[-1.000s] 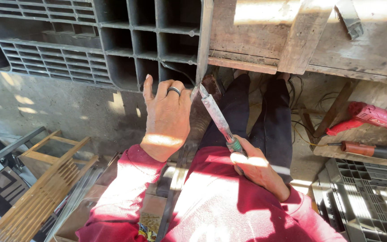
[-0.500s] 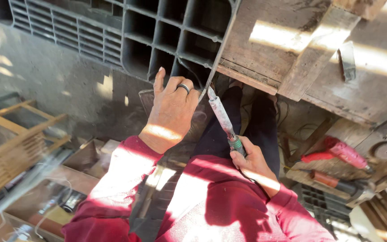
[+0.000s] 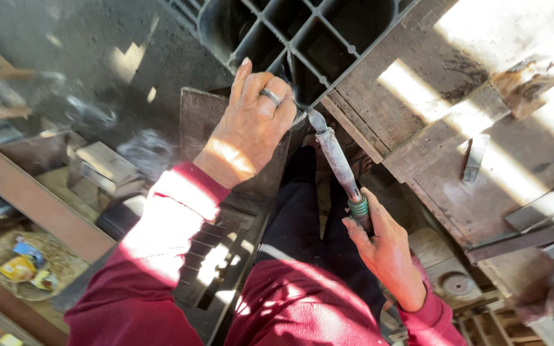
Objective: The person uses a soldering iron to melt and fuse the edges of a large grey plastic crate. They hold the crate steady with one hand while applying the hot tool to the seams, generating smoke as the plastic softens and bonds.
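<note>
Left hand (image 3: 245, 131) at eleven o'clock, palm down, fingers close together and slightly bent, pressing on dark flat board (image 3: 226, 147), fingertips touching edge of black plastic crate (image 3: 302, 38). Right hand (image 3: 383, 247) at four o'clock, fingers clamped around handle of long metal file (image 3: 336, 160), tip pointing to twelve o'clock at crate's lower corner. Wooden planks (image 3: 444, 128) close at two o'clock; open ground at ten o'clock.
</note>
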